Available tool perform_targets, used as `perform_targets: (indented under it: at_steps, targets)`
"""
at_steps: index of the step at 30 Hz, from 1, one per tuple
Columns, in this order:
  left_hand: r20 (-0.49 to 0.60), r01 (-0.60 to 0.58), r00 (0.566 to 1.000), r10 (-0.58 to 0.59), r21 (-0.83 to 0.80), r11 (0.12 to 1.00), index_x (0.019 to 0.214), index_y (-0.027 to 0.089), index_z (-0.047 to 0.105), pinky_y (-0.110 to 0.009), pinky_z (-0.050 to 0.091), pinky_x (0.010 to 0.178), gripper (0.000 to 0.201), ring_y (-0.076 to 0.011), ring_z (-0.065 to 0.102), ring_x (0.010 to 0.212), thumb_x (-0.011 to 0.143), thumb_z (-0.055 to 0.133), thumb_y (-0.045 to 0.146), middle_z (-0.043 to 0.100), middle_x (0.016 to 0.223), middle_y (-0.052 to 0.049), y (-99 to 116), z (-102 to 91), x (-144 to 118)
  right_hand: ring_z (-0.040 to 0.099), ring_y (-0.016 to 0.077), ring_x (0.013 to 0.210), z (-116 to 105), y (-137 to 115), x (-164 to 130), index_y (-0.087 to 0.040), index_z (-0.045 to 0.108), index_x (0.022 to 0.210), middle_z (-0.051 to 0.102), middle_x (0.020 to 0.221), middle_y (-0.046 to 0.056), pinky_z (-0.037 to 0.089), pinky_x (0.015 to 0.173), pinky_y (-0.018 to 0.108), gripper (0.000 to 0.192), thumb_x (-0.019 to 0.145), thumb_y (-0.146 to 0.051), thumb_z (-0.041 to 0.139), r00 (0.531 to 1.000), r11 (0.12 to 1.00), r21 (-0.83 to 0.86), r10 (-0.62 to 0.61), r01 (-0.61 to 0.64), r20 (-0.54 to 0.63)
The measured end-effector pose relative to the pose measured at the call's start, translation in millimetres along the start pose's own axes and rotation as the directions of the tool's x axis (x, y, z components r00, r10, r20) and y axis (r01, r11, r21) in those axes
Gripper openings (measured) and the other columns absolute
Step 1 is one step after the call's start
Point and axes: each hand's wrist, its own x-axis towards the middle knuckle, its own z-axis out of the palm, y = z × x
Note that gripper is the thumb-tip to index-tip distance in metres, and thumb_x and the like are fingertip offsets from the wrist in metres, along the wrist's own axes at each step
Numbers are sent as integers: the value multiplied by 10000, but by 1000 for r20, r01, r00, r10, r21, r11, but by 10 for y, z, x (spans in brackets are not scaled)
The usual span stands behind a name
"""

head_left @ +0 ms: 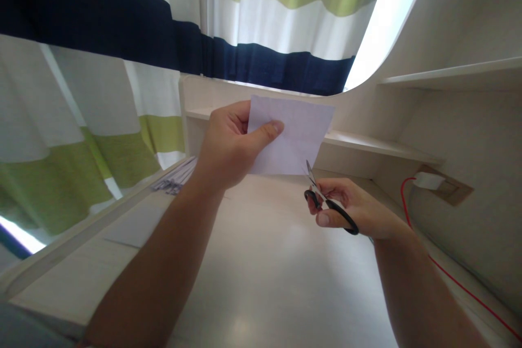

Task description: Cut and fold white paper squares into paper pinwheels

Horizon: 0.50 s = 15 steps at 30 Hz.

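Raised above the desk, a white sheet of paper (299, 130) is pinched in my left hand (234, 144), thumb across its front and the other fingers mostly hidden behind it. My right hand (346, 204) grips a pair of scissors (319, 194) with black handles, fingers through the loops. The blades are slightly parted and point up at the paper's lower right edge. One blade tip overlaps the sheet there; whether it is cutting I cannot tell.
Paper strips (174, 176) lie piled at the desk's left, near a flat white sheet (134, 223). Shelves (367, 145) line the back and right. A white plug (428, 180) with a red cable (460, 281) sits at right. Striped curtains (281, 27) hang behind.
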Motion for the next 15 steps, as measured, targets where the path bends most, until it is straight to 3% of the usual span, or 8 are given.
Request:
perform_targets:
  at_steps: [15]
  targets:
    - [9, 15, 1000, -15, -6, 1000, 949, 185, 796, -346, 644, 706, 217, -276, 760, 883, 775, 812, 312, 805, 903, -65, 4, 6, 7, 567, 164, 743, 6, 5, 8, -176, 694, 860, 659, 814, 25, 405, 647, 285, 399, 752, -512, 882, 1000, 1000, -5, -28, 28, -6]
